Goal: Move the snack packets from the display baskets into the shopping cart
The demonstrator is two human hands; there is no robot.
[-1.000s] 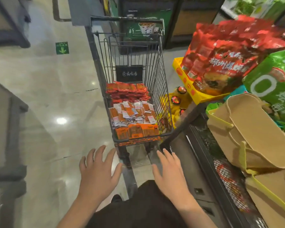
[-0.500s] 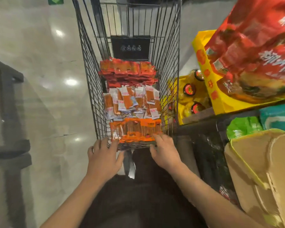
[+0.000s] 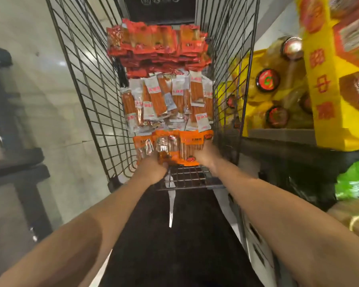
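Both arms reach straight down into the wire shopping cart [image 3: 87, 83], and the 2 hands meet at the near end of its basket. The left hand [image 3: 151, 166] has its fingers under and around the near edge of the orange snack packets [image 3: 174, 146], gripping them from the left. The right hand [image 3: 205, 156] is pressed against the same bundle from the right, though its fingers are tucked behind the packets and blurred (I cannot tell whether they curl round or lie flat).

The orange packets sit at the near end of the cart floor, touching the next row. Just beyond them lies a heap of white-and-orange stick packets [image 3: 168, 100], tumbled at all angles, and beyond those a stack of red packets [image 3: 158, 50] against the far end, under a dark sign panel [image 3: 160, 7].

To the right of the cart, just outside its wire wall, stands a yellow display box [image 3: 323, 96] with red characters down its front, and beside it are yellow bottles with dark round caps [image 3: 266, 79]. Something green [image 3: 354, 179] shows lower at the right edge. To the left is pale polished floor [image 3: 39, 90] and a dark shelf frame [image 3: 15, 158].
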